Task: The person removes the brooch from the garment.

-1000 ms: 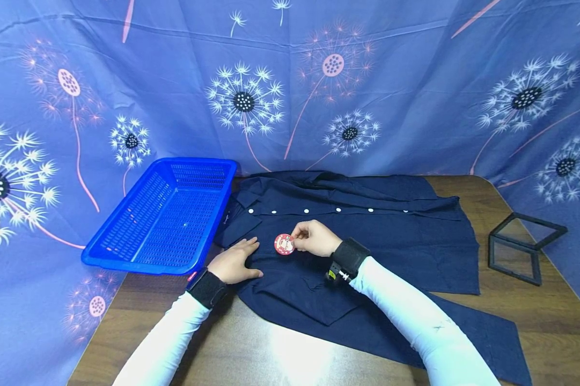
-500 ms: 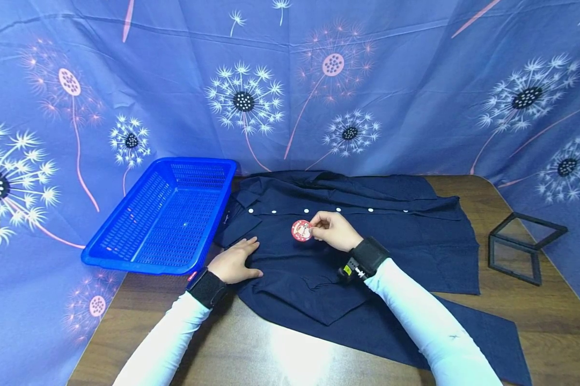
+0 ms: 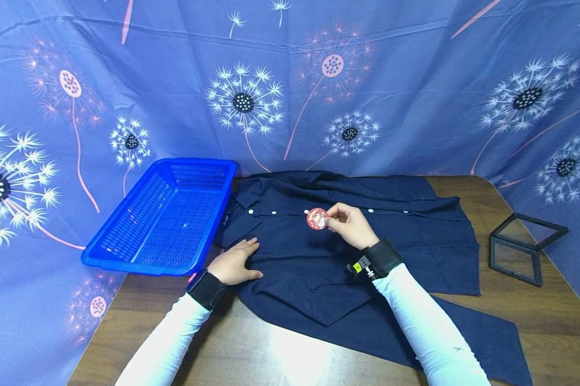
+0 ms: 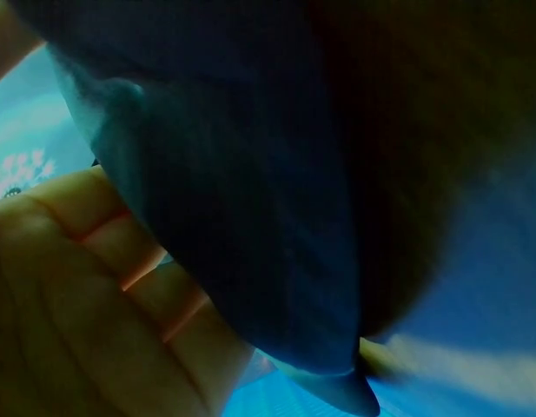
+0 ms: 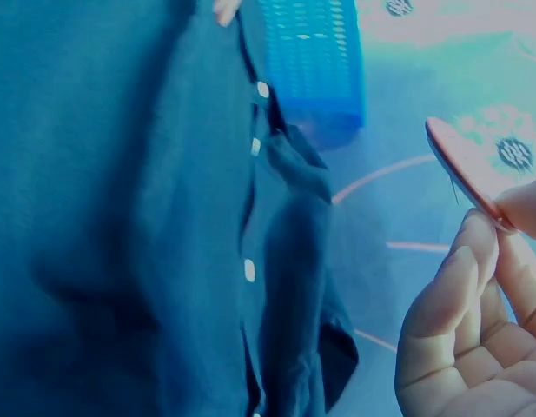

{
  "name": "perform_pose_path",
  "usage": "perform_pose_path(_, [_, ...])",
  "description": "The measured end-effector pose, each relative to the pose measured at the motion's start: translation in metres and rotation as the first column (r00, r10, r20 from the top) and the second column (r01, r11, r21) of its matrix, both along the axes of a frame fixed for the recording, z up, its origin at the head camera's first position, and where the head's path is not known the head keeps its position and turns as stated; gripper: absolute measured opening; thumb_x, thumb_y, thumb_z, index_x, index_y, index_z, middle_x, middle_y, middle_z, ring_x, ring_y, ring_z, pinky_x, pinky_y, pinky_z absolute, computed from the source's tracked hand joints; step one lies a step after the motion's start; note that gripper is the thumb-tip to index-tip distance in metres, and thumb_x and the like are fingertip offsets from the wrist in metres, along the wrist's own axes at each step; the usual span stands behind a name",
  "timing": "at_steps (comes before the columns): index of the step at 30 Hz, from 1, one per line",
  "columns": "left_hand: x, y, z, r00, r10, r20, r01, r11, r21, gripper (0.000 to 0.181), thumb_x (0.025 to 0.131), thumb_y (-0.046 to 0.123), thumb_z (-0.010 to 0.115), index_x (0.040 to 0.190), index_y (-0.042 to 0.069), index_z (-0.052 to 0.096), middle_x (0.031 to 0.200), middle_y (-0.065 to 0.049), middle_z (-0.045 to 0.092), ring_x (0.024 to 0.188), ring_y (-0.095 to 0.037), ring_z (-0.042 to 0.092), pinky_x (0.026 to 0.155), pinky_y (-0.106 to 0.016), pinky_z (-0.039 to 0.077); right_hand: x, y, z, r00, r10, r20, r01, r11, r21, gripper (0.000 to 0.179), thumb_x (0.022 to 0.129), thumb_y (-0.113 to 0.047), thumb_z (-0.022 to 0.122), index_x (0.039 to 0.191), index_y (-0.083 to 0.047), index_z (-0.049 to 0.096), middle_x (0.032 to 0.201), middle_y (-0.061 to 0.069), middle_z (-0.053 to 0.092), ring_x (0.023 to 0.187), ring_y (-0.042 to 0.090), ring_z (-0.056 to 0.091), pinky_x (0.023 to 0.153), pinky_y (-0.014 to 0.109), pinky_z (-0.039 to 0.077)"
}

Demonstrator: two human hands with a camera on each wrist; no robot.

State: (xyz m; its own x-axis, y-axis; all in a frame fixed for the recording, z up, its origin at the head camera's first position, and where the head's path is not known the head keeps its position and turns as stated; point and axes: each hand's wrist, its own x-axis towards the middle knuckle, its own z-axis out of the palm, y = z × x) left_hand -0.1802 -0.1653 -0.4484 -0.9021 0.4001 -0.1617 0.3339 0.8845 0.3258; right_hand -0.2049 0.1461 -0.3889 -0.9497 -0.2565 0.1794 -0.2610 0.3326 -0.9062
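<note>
Between thumb and fingertips, my right hand (image 3: 352, 225) pinches a round red pin badge (image 3: 315, 219) with a white cartoon figure printed on it. In the right wrist view the badge (image 5: 463, 165) shows edge-on, a thin pin standing out from its back. It is held up over the dark navy button-up shirt (image 3: 290, 268), overlapping the row of white buttons in the head view. My left hand (image 3: 234, 262) rests on the shirt near its collar end, fingers extended. The left wrist view shows that palm (image 4: 85, 295) beside dark cloth.
A blue plastic basket (image 3: 198, 236) stands at the left, next to the shirt's collar end. At the right, a black hinged frame (image 3: 514, 244) with clear panes stands on the wooden table (image 3: 560, 321). Behind hangs a blue dandelion-print cloth (image 3: 290, 107).
My right hand has moved right and away from me, carrying the badge from beside my left hand up toward the button row. The left hand and shirt have stayed put.
</note>
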Motion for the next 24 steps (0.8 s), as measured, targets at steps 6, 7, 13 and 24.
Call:
perform_pose_path(6, [-0.001, 0.000, -0.002, 1.000, -0.001, -0.010, 0.001, 1.000, 0.007, 0.081, 0.079, 0.041, 0.077, 0.143, 0.003, 0.047, 0.155, -0.013, 0.039, 0.145, -0.037, 0.034, 0.114, -0.057, 0.032, -0.005, 0.012, -0.001, 0.998, -0.064, -0.002, 0.064, 0.997, -0.042, 0.012, 0.090, 0.003, 0.060, 0.097, 0.013, 0.062, 0.082, 0.019, 0.063, 0.064, 0.003, 0.058, 0.063, 0.021, 0.050])
perform_pose_path(7, [-0.001, 0.000, -0.002, 1.000, -0.001, -0.011, 0.001, 1.000, 0.008, 0.081, 0.079, 0.041, 0.077, 0.143, 0.002, 0.047, 0.155, -0.013, 0.039, 0.145, -0.037, 0.034, 0.114, -0.057, 0.032, -0.008, 0.016, -0.006, 0.998, -0.070, -0.005, 0.070, 0.996, -0.051, 0.013, 0.090, 0.002, 0.061, 0.098, 0.012, 0.062, 0.083, 0.018, 0.064, 0.065, 0.002, 0.058, 0.063, 0.021, 0.051])
perform_pose_path(13, [-0.002, -0.002, -0.006, 1.000, -0.005, -0.006, 0.005, 1.000, 0.025, 0.082, 0.079, 0.041, 0.077, 0.143, 0.002, 0.047, 0.155, -0.013, 0.039, 0.145, -0.037, 0.034, 0.115, -0.054, 0.031, -0.022, 0.031, -0.029, 0.994, -0.111, -0.015, 0.108, 0.984, -0.141, 0.016, 0.091, -0.003, 0.064, 0.102, 0.009, 0.062, 0.087, 0.014, 0.067, 0.069, 0.005, 0.064, 0.067, 0.025, 0.056])
perform_pose_path(24, [0.000, -0.003, -0.007, 1.000, 0.002, 0.001, -0.002, 1.000, 0.029, 0.080, 0.079, 0.040, 0.078, 0.143, 0.003, 0.047, 0.155, -0.012, 0.040, 0.145, -0.037, 0.033, 0.115, -0.055, 0.031, -0.018, 0.037, -0.031, 0.990, -0.139, -0.026, 0.129, 0.963, -0.237, 0.018, 0.091, 0.000, 0.063, 0.102, 0.014, 0.059, 0.080, -0.006, 0.065, 0.069, 0.004, 0.065, 0.066, 0.019, 0.054])
